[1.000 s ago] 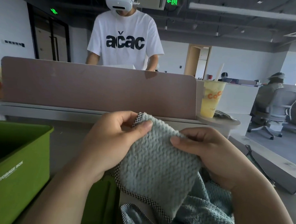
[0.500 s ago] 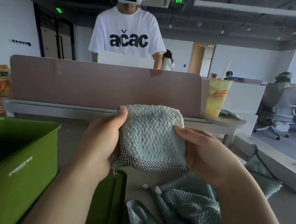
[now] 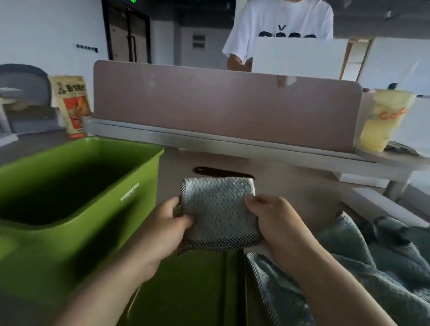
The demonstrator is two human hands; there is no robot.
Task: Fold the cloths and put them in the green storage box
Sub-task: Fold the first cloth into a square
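Lowered since half a second ago, the folded cloth [image 3: 218, 209] now sits below the top of the partition [image 3: 225, 105] rather than in front of it; the view has also swung, so the green storage box [image 3: 142, 173] fills more of the left side.

Both hands hold the cloth in the air above the counter [image 3: 303, 192], just right of the box's near corner; it is a pale blue-green textured square with a black-and-white checked border along its left and lower edges. The left hand [image 3: 168, 225] pinches the left edge, thumb on top and fingers curled underneath; the right hand [image 3: 273, 220] grips the right edge, its fingers bent over the upper face.

The box stands open on the counter, its inside in shadow. A flat green panel [image 3: 194, 293], possibly the box's lid, lies beneath the forearms; to its right a pile of cloths [image 3: 359, 269] of the same fabric lies loose and crumpled.

Behind the partition stands a person in a white T-shirt [image 3: 277, 14], partly hidden by a white sheet [image 3: 297, 56]; a yellow drink cup [image 3: 385, 118] stands at the partition's right end, and a snack packet [image 3: 71, 104] leans at its left end.
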